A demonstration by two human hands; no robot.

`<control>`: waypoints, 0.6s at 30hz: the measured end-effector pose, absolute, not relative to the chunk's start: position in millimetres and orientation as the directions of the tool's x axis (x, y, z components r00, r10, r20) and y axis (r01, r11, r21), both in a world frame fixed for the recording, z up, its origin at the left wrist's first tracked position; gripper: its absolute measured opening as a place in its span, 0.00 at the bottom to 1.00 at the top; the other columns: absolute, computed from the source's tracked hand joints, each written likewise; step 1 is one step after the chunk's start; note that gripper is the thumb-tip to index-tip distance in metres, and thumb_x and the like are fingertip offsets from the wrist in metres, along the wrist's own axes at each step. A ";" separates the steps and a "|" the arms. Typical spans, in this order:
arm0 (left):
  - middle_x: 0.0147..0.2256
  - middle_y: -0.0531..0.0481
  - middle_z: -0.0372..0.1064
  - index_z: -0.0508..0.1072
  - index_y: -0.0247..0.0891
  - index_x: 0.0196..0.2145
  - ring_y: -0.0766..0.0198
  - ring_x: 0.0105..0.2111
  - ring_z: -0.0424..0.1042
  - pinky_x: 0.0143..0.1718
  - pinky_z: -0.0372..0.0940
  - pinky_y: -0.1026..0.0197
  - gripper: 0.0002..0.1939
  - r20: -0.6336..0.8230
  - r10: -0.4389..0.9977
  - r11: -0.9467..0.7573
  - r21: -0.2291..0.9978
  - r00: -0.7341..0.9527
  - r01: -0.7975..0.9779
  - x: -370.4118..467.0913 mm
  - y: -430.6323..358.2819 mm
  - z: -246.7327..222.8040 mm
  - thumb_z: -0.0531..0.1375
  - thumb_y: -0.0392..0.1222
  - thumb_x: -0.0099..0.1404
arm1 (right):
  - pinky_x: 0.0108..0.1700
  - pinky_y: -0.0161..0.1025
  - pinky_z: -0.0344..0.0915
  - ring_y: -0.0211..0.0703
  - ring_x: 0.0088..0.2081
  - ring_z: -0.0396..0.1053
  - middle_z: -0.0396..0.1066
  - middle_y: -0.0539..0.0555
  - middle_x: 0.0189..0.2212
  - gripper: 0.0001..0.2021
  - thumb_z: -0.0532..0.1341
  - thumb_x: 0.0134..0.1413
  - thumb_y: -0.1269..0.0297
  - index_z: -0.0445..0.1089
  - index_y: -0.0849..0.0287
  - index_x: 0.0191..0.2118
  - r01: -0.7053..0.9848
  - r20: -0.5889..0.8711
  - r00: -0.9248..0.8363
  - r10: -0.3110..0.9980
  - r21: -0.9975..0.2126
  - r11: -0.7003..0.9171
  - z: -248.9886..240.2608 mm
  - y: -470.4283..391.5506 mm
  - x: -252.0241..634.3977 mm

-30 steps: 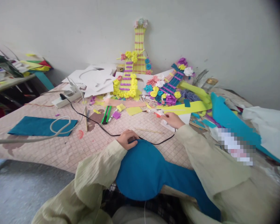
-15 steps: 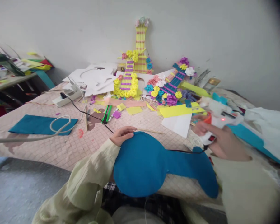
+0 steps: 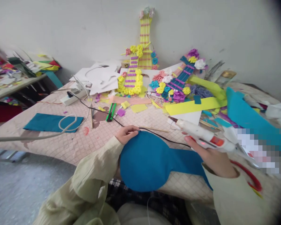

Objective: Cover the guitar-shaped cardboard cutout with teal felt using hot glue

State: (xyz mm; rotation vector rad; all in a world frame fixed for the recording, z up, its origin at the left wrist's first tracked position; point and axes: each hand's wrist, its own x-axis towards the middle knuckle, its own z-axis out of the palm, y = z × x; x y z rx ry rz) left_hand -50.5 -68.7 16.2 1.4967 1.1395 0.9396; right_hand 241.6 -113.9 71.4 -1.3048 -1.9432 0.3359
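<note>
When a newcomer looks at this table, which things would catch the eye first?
Probably the large blue guitar-shaped cutout at the near edge of the table, the left hand at its rim. Next, the white glue gun in the right hand, and the tall yellow flower-trimmed model by the wall.

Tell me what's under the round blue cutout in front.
Around the blue cutout, patterned tablecloth shows beside its narrow part, dark plaid cloth past its near edge. Whatever lies directly beneath the round part is covered. Left hand: at its far-left rim.
</note>
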 end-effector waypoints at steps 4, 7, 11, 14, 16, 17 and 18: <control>0.33 0.47 0.72 0.73 0.34 0.31 0.61 0.34 0.70 0.36 0.64 0.61 0.14 0.053 0.959 -0.095 0.985 0.277 0.142 -50.1 -69.5 4.8 0.59 0.48 0.51 | 0.34 0.43 0.65 0.48 0.33 0.68 0.70 0.54 0.28 0.02 0.59 0.48 0.63 0.68 0.53 0.31 0.688 0.461 -0.276 0.844 -0.519 0.508 59.1 -117.4 231.2; 0.34 0.46 0.72 0.73 0.34 0.32 0.61 0.34 0.70 0.35 0.65 0.61 0.14 0.077 0.960 -0.112 0.987 0.268 0.117 -49.2 -72.7 -2.0 0.60 0.45 0.49 | 0.33 0.41 0.63 0.45 0.32 0.67 0.68 0.54 0.31 0.07 0.58 0.49 0.64 0.66 0.53 0.37 0.614 0.455 -0.385 0.803 -0.523 0.591 57.4 -116.1 226.3; 0.32 0.46 0.72 0.73 0.33 0.32 0.66 0.28 0.69 0.28 0.64 0.65 0.13 0.047 0.971 -0.084 0.985 0.233 0.151 -46.9 -74.5 -6.3 0.60 0.44 0.51 | 0.34 0.42 0.61 0.45 0.32 0.65 0.67 0.55 0.31 0.08 0.54 0.53 0.61 0.65 0.55 0.38 0.573 0.449 -0.559 0.697 -0.399 0.716 56.2 -111.8 224.6; 0.30 0.46 0.72 0.73 0.33 0.30 0.66 0.27 0.69 0.27 0.63 0.66 0.13 0.051 0.977 -0.085 0.984 0.206 0.156 -45.8 -73.0 -7.4 0.59 0.46 0.53 | 0.33 0.42 0.60 0.44 0.31 0.63 0.66 0.56 0.29 0.11 0.51 0.55 0.60 0.68 0.57 0.35 0.616 0.413 -0.610 0.677 -0.291 0.732 56.8 -108.6 219.6; 0.30 0.47 0.72 0.73 0.33 0.30 0.66 0.27 0.69 0.27 0.63 0.66 0.13 0.054 0.978 -0.087 0.984 0.200 0.155 -45.8 -71.9 -7.6 0.59 0.47 0.53 | 0.33 0.42 0.59 0.44 0.30 0.62 0.65 0.57 0.29 0.12 0.50 0.56 0.61 0.69 0.59 0.34 0.621 0.401 -0.645 0.651 -0.221 0.752 58.6 -105.6 214.4; 0.29 0.47 0.72 0.73 0.33 0.30 0.67 0.26 0.69 0.26 0.62 0.67 0.13 0.054 0.978 -0.086 0.984 0.201 0.153 -45.9 -71.5 -7.5 0.59 0.47 0.53 | 0.33 0.42 0.59 0.43 0.30 0.61 0.65 0.58 0.30 0.12 0.50 0.56 0.62 0.69 0.60 0.33 0.612 0.398 -0.667 0.631 -0.190 0.767 59.8 -103.5 211.7; 0.29 0.47 0.71 0.73 0.33 0.30 0.67 0.26 0.68 0.25 0.62 0.67 0.13 0.053 0.978 -0.085 0.985 0.202 0.151 -46.1 -71.3 -7.3 0.59 0.47 0.53 | 0.33 0.42 0.59 0.43 0.30 0.61 0.66 0.59 0.31 0.12 0.50 0.56 0.62 0.69 0.60 0.32 0.603 0.393 -0.687 0.611 -0.162 0.781 60.8 -101.1 209.3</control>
